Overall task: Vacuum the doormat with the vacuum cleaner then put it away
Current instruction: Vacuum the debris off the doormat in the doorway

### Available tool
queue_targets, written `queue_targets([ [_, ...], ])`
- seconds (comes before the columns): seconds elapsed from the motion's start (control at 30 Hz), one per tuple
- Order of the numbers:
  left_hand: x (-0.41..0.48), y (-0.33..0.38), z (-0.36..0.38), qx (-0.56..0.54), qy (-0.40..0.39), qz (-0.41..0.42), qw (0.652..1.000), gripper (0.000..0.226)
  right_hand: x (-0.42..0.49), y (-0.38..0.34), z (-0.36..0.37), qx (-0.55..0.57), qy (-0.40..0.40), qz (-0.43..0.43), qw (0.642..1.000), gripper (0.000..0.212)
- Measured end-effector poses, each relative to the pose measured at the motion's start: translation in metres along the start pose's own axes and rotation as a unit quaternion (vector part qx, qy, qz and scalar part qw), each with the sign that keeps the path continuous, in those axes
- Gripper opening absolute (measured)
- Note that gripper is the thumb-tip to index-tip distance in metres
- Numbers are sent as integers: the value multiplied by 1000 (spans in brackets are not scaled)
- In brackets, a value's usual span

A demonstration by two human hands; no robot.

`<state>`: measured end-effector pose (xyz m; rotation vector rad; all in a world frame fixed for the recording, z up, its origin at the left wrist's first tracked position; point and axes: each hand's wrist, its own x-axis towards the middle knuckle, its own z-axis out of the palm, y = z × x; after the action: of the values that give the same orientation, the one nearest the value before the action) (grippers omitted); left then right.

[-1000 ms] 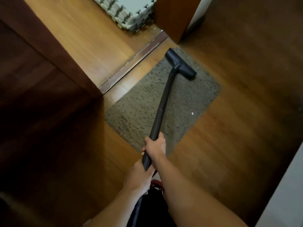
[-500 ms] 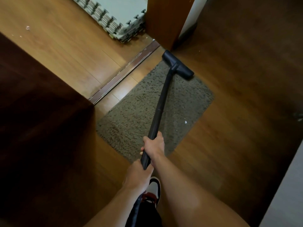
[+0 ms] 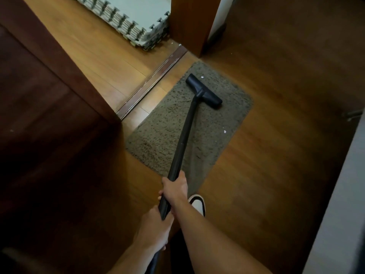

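Seen from above, looking down on a wooden floor [image 3: 276, 155]. Grey-brown shaggy doormat [image 3: 167, 131] lying slantwise in the middle of the frame, one long edge near a dark metal door track [image 3: 152, 84] that runs toward the upper centre. Black vacuum cleaner [image 3: 184, 135] wand stretching from the lower centre up to the mat, its flat nozzle head [image 3: 203, 91] resting on the upper part of the doormat, set crosswise to the wand. Small white scrap [image 3: 202, 77] just beside the upper end of the nozzle; another white speck [image 3: 224, 131] on the mat near its right edge.

Right hand [image 3: 175, 189] wrapped round the wand just below the mat's lower corner, fingers [image 3: 163, 194] closed tight on the tube. Left hand [image 3: 153, 230] lower in the frame, directly behind the right one, likewise closed round the end of the wand where it meets the hose. Both bare forearms reaching in from the bottom edge.

White shoe toe with a dark rim [image 3: 197, 204] on the floor just right of the right wrist. Dark wooden door [image 3: 49, 115] filling the left side. Stack of pale interlocking foam tiles [image 3: 142, 20] at the upper centre, beside a brown door frame post [image 3: 189, 22]. Pale wall [image 3: 339, 194] along the right edge.
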<state>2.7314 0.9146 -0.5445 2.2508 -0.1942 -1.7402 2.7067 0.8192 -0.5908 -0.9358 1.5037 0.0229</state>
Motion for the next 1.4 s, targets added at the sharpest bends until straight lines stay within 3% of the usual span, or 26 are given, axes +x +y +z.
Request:
queue_targets([
  [0.33,-63,-86,-9,23,-9,-17,1000,24,-78,77,34,31,0,23,999,33],
  [0.53,-68,-88,-11,3,12,-19,1000,22,-84,72,38,1,-14,10,1000,33],
  [1.07,16,48,-1,-107,-21,-9,994,30,35,-39,-17,-55,-14,-28,998,29],
  [1.4,56,133,4,-107,5,35,994,35,93,-111,-52,-35,-10,-31,999,26],
])
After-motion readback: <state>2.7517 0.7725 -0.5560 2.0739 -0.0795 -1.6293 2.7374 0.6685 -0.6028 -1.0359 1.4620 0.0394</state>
